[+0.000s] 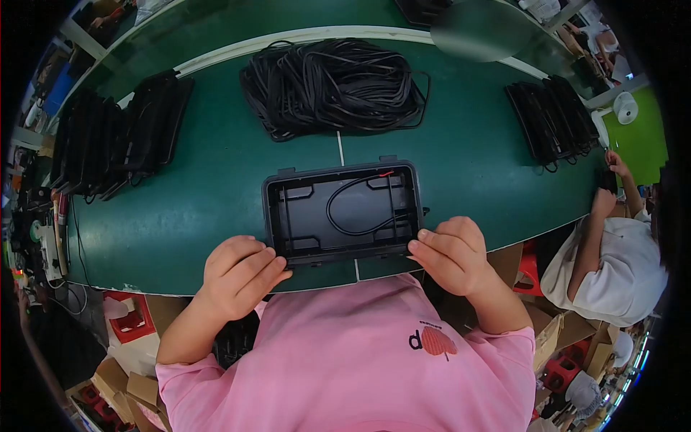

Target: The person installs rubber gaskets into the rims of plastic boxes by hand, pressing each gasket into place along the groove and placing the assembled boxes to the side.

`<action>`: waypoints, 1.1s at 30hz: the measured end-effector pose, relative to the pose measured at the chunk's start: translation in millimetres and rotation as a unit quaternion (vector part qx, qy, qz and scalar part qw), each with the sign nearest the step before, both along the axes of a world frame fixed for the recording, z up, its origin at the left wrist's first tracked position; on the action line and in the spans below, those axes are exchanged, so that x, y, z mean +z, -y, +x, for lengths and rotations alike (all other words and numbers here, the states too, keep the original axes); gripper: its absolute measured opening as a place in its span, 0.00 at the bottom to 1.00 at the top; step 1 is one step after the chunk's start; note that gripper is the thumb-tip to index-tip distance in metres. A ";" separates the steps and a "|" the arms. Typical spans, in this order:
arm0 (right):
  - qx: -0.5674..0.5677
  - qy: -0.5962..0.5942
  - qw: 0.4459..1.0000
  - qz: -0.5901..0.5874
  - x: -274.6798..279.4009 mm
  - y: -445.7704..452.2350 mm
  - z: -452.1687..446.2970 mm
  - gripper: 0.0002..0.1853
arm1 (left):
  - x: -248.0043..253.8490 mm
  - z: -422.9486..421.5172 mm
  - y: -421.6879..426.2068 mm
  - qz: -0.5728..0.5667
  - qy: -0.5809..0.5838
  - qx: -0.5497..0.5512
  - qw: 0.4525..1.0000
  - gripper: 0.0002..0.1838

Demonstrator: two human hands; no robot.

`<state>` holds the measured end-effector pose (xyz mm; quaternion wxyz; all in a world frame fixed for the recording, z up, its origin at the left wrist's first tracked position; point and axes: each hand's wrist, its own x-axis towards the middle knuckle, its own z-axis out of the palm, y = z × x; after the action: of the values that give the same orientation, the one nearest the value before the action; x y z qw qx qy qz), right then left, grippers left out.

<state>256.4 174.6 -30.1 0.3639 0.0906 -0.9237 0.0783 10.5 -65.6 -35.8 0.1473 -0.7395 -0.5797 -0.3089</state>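
A black plastic box (295, 243) lies with its open side up at the front of the green table. Inside it a short black cable (332, 204) curves in a loop, with a red tip near the upper right wall; its other end reaches the right wall, where a small black piece sticks out. My left hand (243, 277) grips the box's lower left corner, fingers closed on the rim. At the lower right corner my right hand (453, 255) pinches the rim in the same way. My thumbs are partly hidden.
A big heap of black cables (335, 86) lies behind the box. Stacks of black cases stand at left (119, 137) and right (553, 119). A co-worker (608, 259) sits at the right. Cardboard boxes (133, 385) and a red stool (131, 317) are below the table edge.
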 end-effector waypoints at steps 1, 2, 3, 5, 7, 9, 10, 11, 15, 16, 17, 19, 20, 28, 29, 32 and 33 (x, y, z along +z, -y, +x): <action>-0.001 0.000 1.000 0.001 -0.1 -0.7 0.0 0.14 | -2.5 0.2 0.0 0.000 0.008 -0.005 1.000 0.17; 0.002 0.001 1.000 0.004 -0.2 -1.3 -0.5 0.14 | -3.7 0.3 0.0 0.001 0.015 -0.009 1.000 0.17; 0.006 0.002 1.000 0.006 -0.6 -1.5 -0.7 0.14 | -3.5 1.2 -0.1 0.001 0.015 -0.010 1.000 0.17; 0.000 0.005 1.000 -0.003 -3.7 -0.7 -0.3 0.14 | -3.0 4.1 -1.0 -0.001 0.011 0.012 1.000 0.16; -0.004 0.007 1.000 -0.013 -3.0 2.2 -0.3 0.15 | -1.4 10.2 -1.9 -0.001 0.018 0.028 0.999 0.16; -0.028 0.017 0.999 -0.029 0.9 7.9 -0.7 0.15 | 0.3 13.7 -0.3 -0.005 0.026 0.047 0.999 0.16; -0.027 0.018 0.999 -0.031 0.2 8.1 -0.9 0.15 | 1.1 14.6 0.9 -0.019 0.014 0.048 0.999 0.18; -0.031 0.017 0.999 -0.021 -0.3 8.0 -1.3 0.15 | 1.8 15.5 1.8 -0.034 0.002 0.049 0.998 0.20; -0.066 0.030 0.997 -0.008 8.7 17.1 -2.3 0.16 | 6.6 23.0 -0.7 -0.043 0.011 0.064 0.997 0.20; -0.065 0.030 0.997 -0.008 12.9 19.9 -4.3 0.16 | 9.8 27.3 -2.1 -0.049 0.022 0.070 0.996 0.20; -0.059 0.044 0.997 0.002 17.1 23.5 -6.6 0.16 | 11.5 31.8 -3.5 -0.056 0.034 0.076 0.995 0.20; -0.039 0.075 0.996 0.023 18.4 28.8 -12.3 0.16 | 10.4 37.8 -11.2 -0.045 0.024 0.068 0.996 0.19; -0.038 0.075 0.996 0.024 19.4 29.7 -13.6 0.16 | 10.2 39.6 -15.5 -0.033 0.013 0.060 0.998 0.19; -0.013 0.113 0.993 0.034 28.2 31.7 -24.9 0.13 | 15.1 53.2 -35.4 -0.026 -0.002 0.047 0.999 0.19; -0.011 0.113 0.993 0.035 28.2 31.9 -25.7 0.13 | 14.9 54.1 -36.8 -0.023 0.000 0.046 0.999 0.19; -0.011 0.108 0.993 0.035 27.3 36.0 -28.3 0.13 | 15.1 59.2 -41.0 -0.029 -0.007 0.030 0.999 0.17; -0.009 0.113 0.993 0.037 27.5 37.1 -29.1 0.13 | 14.9 60.5 -42.2 -0.029 -0.007 0.029 0.999 0.17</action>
<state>227.3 137.4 -2.6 0.2540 0.0857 -0.9621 0.0506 71.0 -23.4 -20.9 0.1387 -0.7283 -0.6090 -0.2819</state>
